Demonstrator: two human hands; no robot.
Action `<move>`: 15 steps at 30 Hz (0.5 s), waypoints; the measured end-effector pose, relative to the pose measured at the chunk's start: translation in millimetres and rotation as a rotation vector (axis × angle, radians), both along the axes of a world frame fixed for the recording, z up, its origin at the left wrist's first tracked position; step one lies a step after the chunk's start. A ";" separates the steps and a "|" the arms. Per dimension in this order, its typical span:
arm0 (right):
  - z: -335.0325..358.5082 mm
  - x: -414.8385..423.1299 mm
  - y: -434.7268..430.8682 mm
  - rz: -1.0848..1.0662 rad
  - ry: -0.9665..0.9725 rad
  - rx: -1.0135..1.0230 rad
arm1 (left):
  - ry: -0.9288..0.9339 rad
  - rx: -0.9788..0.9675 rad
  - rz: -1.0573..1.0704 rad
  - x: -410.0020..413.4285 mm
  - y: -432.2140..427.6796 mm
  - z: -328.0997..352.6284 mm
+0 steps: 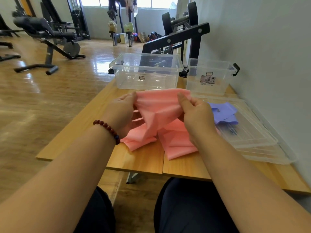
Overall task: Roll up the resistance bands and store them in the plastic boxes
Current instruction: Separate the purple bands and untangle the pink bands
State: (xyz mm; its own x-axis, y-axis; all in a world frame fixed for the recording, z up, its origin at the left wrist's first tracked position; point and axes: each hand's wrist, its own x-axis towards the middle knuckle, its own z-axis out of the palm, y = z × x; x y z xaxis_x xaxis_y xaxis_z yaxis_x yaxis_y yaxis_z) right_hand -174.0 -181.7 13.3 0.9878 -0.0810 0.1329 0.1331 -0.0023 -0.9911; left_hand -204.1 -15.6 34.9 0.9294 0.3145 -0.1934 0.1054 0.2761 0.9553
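Note:
A pink resistance band [158, 106] is lifted above the wooden table [134, 158], bunched at its top edge. My left hand [120, 113] pinches its left end and my right hand [196, 113] pinches its right end. The band's loose tail lies crumpled on the table under my hands. A purple resistance band [223, 111] lies unrolled on clear lids to the right. Two clear plastic boxes stand open at the table's far edge: a large box [146, 73] in the middle and a smaller box [208, 76] to its right.
Two clear plastic lids [255, 140] lie stacked along the right side by the grey wall. A black dumbbell rack [176, 39] stands behind the boxes. Workout benches [45, 34] stand on the wooden floor to the left. My knees are under the table's near edge.

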 end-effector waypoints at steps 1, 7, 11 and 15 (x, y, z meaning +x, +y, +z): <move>1.2 1.8 1.8 0.001 -0.008 -0.013 | 0.012 -0.030 -0.043 -1.6 -1.7 0.3; 10.7 9.9 7.4 0.002 0.010 0.019 | -0.018 0.327 -0.158 -7.0 -16.3 -19.9; 15.2 9.0 -0.1 -0.090 0.008 0.063 | 0.015 0.104 -0.107 -4.6 -13.6 -19.1; 17.0 2.1 -6.5 0.117 0.165 0.359 | -0.033 -0.200 -0.185 1.2 -12.0 -3.5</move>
